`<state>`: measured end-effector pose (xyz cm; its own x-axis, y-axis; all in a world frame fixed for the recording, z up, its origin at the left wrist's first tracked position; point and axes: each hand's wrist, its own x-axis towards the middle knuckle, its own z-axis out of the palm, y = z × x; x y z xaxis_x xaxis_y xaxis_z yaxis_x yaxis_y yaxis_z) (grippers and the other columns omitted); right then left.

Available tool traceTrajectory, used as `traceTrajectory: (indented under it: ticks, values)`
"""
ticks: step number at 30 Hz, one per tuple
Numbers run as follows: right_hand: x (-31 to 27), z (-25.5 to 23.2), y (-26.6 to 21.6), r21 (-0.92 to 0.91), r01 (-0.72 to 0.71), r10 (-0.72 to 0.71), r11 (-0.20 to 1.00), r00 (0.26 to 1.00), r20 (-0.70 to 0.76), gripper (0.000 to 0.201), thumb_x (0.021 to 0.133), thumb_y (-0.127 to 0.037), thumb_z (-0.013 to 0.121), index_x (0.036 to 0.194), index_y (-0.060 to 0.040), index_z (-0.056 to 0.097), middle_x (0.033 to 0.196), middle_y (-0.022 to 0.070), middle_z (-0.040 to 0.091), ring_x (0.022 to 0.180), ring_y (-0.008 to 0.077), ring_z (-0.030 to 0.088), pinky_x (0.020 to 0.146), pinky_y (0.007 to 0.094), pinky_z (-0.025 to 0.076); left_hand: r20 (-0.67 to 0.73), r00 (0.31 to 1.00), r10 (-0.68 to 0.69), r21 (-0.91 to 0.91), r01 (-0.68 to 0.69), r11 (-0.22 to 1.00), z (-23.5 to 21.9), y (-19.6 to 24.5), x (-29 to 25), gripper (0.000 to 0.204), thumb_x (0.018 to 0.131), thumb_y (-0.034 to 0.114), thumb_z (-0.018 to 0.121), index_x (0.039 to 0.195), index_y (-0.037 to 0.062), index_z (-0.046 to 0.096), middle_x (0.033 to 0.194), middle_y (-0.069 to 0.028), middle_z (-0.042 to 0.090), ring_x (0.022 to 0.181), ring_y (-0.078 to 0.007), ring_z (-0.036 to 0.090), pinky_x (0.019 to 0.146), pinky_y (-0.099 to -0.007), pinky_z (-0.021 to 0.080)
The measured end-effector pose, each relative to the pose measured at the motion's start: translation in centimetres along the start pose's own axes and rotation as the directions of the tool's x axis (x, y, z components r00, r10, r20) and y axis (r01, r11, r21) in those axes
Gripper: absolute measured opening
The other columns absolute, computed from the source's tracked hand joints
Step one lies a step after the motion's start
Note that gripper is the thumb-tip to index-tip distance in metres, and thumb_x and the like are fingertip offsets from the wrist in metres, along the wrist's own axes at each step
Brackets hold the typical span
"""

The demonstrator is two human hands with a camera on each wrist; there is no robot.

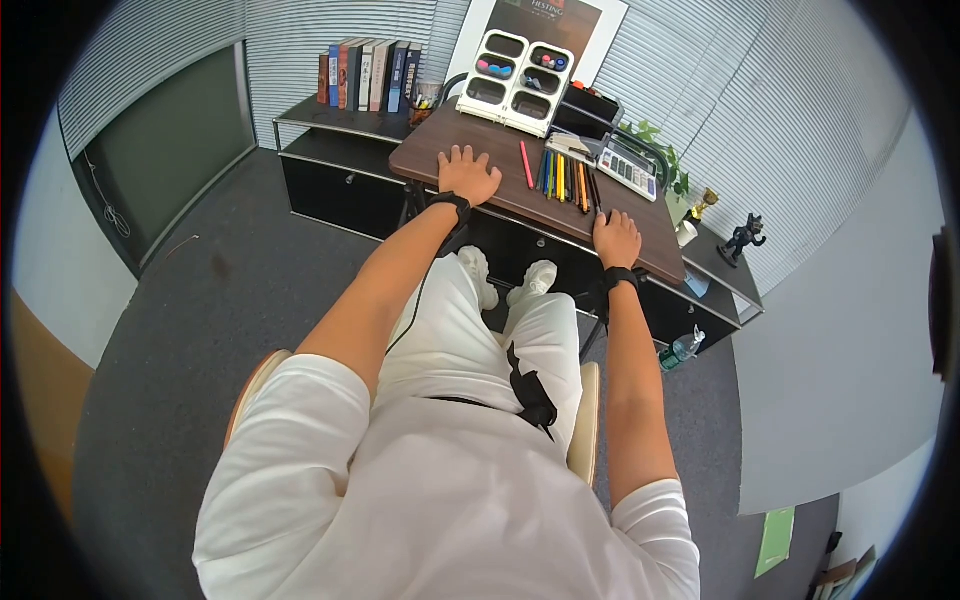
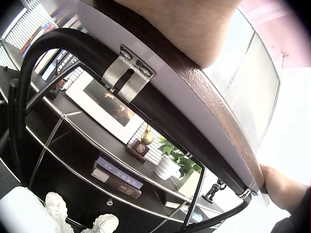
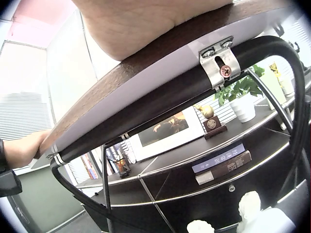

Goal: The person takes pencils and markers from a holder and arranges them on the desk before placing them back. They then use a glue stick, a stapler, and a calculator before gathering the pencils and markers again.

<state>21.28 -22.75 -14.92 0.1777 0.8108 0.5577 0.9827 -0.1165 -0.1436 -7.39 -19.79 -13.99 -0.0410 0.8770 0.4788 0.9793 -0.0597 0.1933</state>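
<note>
My left hand (image 1: 468,176) rests palm down with fingers spread on the brown table (image 1: 650,235), at its left front. My right hand (image 1: 618,240) lies on the right front edge, its fingertips close to the near ends of a row of coloured pens (image 1: 560,178). Neither hand holds anything. A single pink pen (image 1: 527,165) lies just left of the row. Behind the pens stands a white organizer (image 1: 518,80) with several compartments, some holding small pink, blue and dark items. In each wrist view, the heel of that hand presses on the tabletop edge.
A calculator (image 1: 628,170) lies right of the pens. Books (image 1: 370,75) and a pen holder (image 1: 424,100) stand on the low cabinet behind. A black figurine (image 1: 742,240) stands on its right end; a water bottle (image 1: 682,349) is below. Black tube legs (image 2: 146,114) support the table.
</note>
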Motion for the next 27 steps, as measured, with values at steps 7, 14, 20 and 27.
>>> traceTrajectory:
  ticks: [7,14,20,27]
  values:
    - [-0.05,-0.13,-0.08,0.004,-0.001,0.001,1.000,1.000,0.007,0.051,0.092,-0.044,0.041,0.125,-0.0079,0.056,0.137,0.0144,0.051,0.130,0.0316,0.043,0.108,0.0509,0.030,0.011,1.000,-0.001,-0.003,0.001,1.000,-0.26,0.05,-0.07,0.053,0.090,0.044,0.038,0.134,0.0174,0.053,0.144,-0.0143,0.043,0.136,-0.0344,0.035,0.110,-0.0551,0.023]
    - [-0.07,0.06,-0.04,-0.002,-0.006,0.006,1.000,1.000,-0.015,0.051,0.092,-0.044,0.041,0.125,-0.0082,0.057,0.137,0.0144,0.051,0.130,0.0315,0.043,0.108,0.0509,0.030,0.015,1.000,-0.003,-0.012,0.003,1.000,-0.04,0.00,0.03,0.054,0.090,0.044,0.038,0.135,0.0176,0.052,0.145,-0.0144,0.043,0.136,-0.0348,0.034,0.111,-0.0550,0.022]
    - [0.07,0.04,-0.02,-0.002,-0.007,0.007,1.000,1.000,0.000,0.051,0.092,-0.044,0.041,0.125,-0.0086,0.057,0.137,0.0141,0.051,0.130,0.0312,0.044,0.108,0.0509,0.030,0.019,1.000,0.001,-0.011,0.000,1.000,0.00,-0.10,0.10,0.054,0.090,0.044,0.038,0.135,0.0178,0.052,0.145,-0.0147,0.042,0.137,-0.0352,0.033,0.111,-0.0552,0.022]
    - [0.00,-0.28,-0.15,-0.009,-0.012,0.012,1.000,1.000,0.025,0.052,0.092,-0.044,0.040,0.127,-0.0090,0.056,0.139,0.0137,0.050,0.131,0.0308,0.042,0.109,0.0502,0.029,0.017,1.000,0.001,-0.004,0.000,1.000,-0.07,-0.04,0.07,0.054,0.090,0.045,0.038,0.135,0.0180,0.052,0.144,-0.0148,0.043,0.136,-0.0354,0.034,0.111,-0.0554,0.022]
